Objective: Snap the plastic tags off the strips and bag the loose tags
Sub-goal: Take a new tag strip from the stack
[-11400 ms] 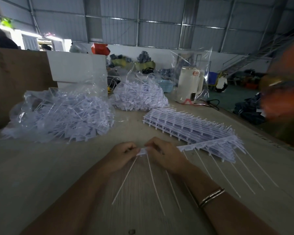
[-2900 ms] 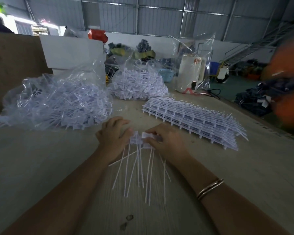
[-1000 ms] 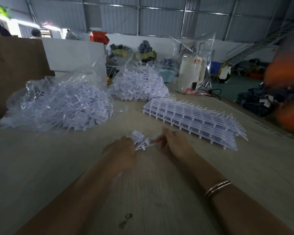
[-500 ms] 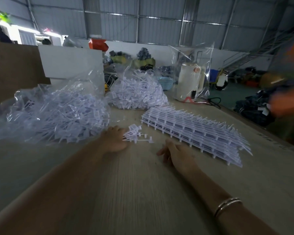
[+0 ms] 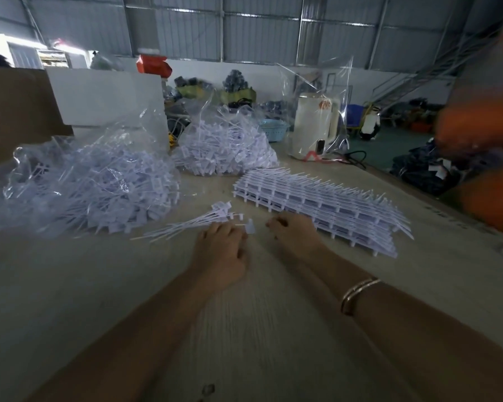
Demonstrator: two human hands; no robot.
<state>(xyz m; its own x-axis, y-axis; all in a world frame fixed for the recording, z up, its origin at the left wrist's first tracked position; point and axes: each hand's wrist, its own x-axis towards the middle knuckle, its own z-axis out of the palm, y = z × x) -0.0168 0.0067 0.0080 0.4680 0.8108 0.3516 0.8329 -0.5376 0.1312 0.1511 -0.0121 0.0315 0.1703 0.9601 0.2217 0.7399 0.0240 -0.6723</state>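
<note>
From your head camera, your left hand (image 5: pixel 219 250) lies palm down on the wooden table (image 5: pixel 70 285), fingers loosely bent, their tips against the near end of a small bundle of loose tags (image 5: pixel 198 221); whether it actually grips them you cannot tell. One single tag (image 5: pixel 249 227) lies just off its fingertips, between your two hands. Your right hand (image 5: pixel 295 232) rests beside it with fingers curled under and nothing visibly held, its far side just against the stack of tag strips (image 5: pixel 320 204). A bracelet (image 5: pixel 356 294) sits on your right wrist.

The bundle's thin tails fan out leftward toward the big clear bag of tags (image 5: pixel 79 184) on your left. A second filled bag (image 5: pixel 224 149) stands farther back, behind the strips' far end. Beyond it a white kettle (image 5: pixel 314 126) sits inside clear wrapping, with a red mark near its top too small to read. A white box (image 5: pixel 105 97) rises behind the left bag. A blurred orange shape (image 5: pixel 482 126) fills the right edge.
</note>
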